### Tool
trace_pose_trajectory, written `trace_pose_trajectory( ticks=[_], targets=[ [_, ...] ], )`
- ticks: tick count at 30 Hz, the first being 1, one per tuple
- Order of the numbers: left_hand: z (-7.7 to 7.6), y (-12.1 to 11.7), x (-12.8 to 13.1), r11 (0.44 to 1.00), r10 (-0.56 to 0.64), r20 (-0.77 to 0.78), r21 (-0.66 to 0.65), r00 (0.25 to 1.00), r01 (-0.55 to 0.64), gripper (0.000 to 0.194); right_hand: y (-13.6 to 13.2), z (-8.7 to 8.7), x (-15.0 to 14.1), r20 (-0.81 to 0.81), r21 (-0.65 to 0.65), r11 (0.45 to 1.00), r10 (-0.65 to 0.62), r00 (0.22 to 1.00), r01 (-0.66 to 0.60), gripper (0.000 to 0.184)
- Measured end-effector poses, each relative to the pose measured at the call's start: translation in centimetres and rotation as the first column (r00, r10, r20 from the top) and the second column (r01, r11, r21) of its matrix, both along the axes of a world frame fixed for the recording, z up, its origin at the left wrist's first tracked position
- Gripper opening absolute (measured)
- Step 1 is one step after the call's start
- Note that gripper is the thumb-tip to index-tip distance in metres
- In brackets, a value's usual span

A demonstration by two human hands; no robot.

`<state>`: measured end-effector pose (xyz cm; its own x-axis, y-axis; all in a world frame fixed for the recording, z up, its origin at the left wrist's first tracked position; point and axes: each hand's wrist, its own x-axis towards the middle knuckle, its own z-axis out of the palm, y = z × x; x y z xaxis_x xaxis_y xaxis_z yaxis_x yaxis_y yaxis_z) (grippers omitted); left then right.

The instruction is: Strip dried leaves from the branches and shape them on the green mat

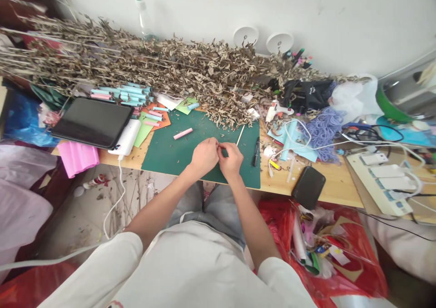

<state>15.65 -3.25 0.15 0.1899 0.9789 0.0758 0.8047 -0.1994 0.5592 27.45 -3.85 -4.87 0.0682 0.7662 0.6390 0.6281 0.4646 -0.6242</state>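
Over the green cutting mat (163, 149) my two hands meet, fingertips together. My left hand (205, 156) is closed, its fingers pinched against those of my right hand (230, 160), which is closed too. Whatever lies between the fingertips is hidden or too small to name. A pink paper roll (183, 133) rests on the mat, up and left of my left hand. Beyond my right hand lie a thin pale stick (240, 135) and a black pen (256, 152). Crumbs of dry leaf are scattered over the mat.
Dried leafy stalks (204, 67) cover the back along the wall. At left are a tablet (93, 121), a white power bank (126, 137) and stacked blue paper rolls (134, 92). Rightward sit a glue gun (278, 111), purple yarn (323, 133), a black phone (309, 186) and a power strip (381, 181).
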Motion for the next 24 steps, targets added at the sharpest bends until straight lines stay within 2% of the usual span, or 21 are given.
trace_pose_trajectory(
  ticks=[6,10,14,18,22,24],
  targets=[
    [-0.9,0.1,0.0,0.996,0.056,0.171,0.058,0.984,-0.067,0.017,-0.1,0.5,0.1,-0.043,-0.030,0.999,-0.044,0.998,0.043,0.014],
    [-0.8,0.4,-0.6,0.988,0.125,0.288,0.054,0.950,-0.146,0.017,-0.1,0.8,0.3,-0.079,-0.050,0.997,-0.068,0.995,0.064,0.011],
    [-0.4,0.8,-1.2,0.992,0.119,0.479,-0.092,0.869,-0.086,0.013,-0.2,1.1,0.3,-0.084,-0.038,0.999,0.028,0.996,-0.031,0.012],
    [-0.9,1.3,-1.6,0.976,0.138,0.611,-0.218,0.779,-0.002,0.015,-0.2,1.2,0.4,-0.105,-0.008,0.996,0.092,0.990,-0.093,0.012],
    [-1.6,1.7,-2.0,0.966,0.123,0.676,-0.250,0.727,0.069,0.017,-0.2,1.3,0.5,-0.123,-0.030,0.996,0.076,0.989,-0.080,0.013],
    [-1.6,1.7,-2.1,0.964,0.097,0.677,-0.245,0.729,0.099,0.017,-0.3,1.3,0.5,-0.133,-0.027,0.997,0.072,0.989,-0.076,0.012]
  ],
)
